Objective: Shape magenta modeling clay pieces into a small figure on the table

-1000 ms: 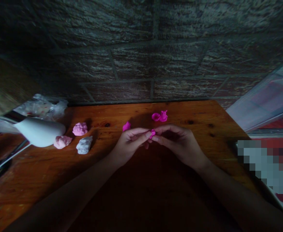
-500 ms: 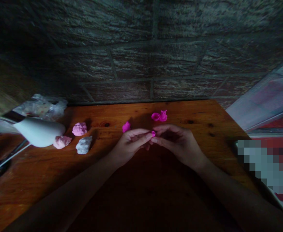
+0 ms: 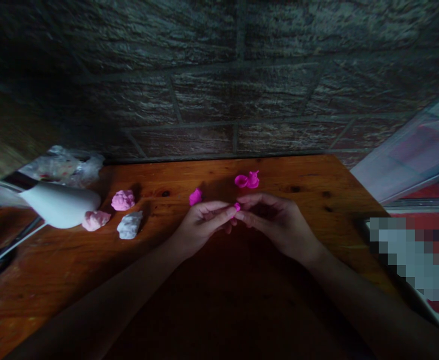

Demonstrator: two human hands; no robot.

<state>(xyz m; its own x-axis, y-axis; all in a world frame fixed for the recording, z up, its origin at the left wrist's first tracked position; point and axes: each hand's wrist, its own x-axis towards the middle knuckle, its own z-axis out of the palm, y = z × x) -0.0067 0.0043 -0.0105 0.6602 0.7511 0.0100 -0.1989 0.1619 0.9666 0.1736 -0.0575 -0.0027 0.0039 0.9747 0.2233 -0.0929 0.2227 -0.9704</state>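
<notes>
Between the fingertips of both hands is a small piece of bright pink modelling clay [image 3: 238, 206]. My left hand [image 3: 201, 226] pinches it from the left with thumb and fingers. From the other side, my right hand [image 3: 279, 220] closes thumb and forefinger on the same piece. Just beyond my left hand lies a magenta clay lump [image 3: 195, 197] on the wooden table. Past my right hand stands a small pink clay figure [image 3: 253, 179] with pointed bits on top, and a hollow pink clay cup [image 3: 241, 181] touches its left side.
At the left lie a pink clay lump [image 3: 123, 200], a paler pink lump [image 3: 96, 220] and a white lump [image 3: 129, 225]. Beside them rests a white rounded object [image 3: 63, 204] near a crumpled plastic bag [image 3: 72, 167]. A brick-patterned wall [image 3: 204, 100] borders the wooden table [image 3: 159, 175].
The small clay piece has turned slightly between my fingertips. Both hands stay in nearly the same place, and the things on the table have not moved.
</notes>
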